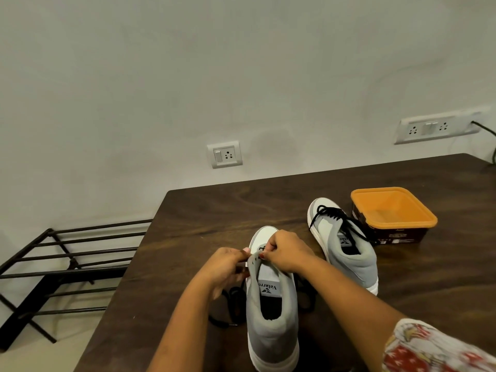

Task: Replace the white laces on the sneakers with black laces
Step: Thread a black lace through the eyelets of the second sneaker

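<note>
On my feed both hands work at the near sneaker (271, 312), which stands on the dark wooden bench (214, 210) with its heel toward the camera and its white toe pointing away. The left hand (228, 267) has its grip pinched on the left eyelet flap of that shoe, thumb and fingers curled round the grey edge. The right hand (287, 253) is clenched over the eyelet rows nearer the toe, its fingertips pinching what I read as a short bit of the black lace (233, 299). Most of that lace lies in loose loops on the bench, to the left of the shoe and a little on its right side as well. From here I cannot tell how many eyelets are threaded, since the hands cover them.

The far sneaker (346, 248) stands to the right and further back, already threaded with a second black lace (332, 216) whose ends trail over its side. Just beside it sits an open orange-rimmed container (393, 213) with dark brown sides. A patterned sleeve (434, 347) shows on the right arm. A black metal rack (67, 264) stands on the floor to the left of the bench, and two wall sockets (225, 154) (434, 127) are set in the wall behind.
</note>
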A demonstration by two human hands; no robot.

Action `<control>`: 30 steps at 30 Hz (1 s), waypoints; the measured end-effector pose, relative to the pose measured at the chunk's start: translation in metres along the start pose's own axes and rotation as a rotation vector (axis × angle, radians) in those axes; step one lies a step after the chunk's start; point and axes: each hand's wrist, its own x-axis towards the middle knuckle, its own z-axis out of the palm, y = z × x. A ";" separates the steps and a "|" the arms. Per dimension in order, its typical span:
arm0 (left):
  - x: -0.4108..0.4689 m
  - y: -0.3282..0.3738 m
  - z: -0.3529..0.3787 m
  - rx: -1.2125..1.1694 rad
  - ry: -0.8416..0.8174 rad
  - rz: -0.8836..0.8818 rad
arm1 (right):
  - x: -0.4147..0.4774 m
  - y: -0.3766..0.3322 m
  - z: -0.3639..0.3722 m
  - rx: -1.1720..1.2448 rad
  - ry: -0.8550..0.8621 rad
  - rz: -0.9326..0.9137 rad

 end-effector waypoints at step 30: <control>0.025 -0.008 0.021 0.180 0.510 0.063 | 0.003 0.009 -0.004 0.054 -0.106 -0.280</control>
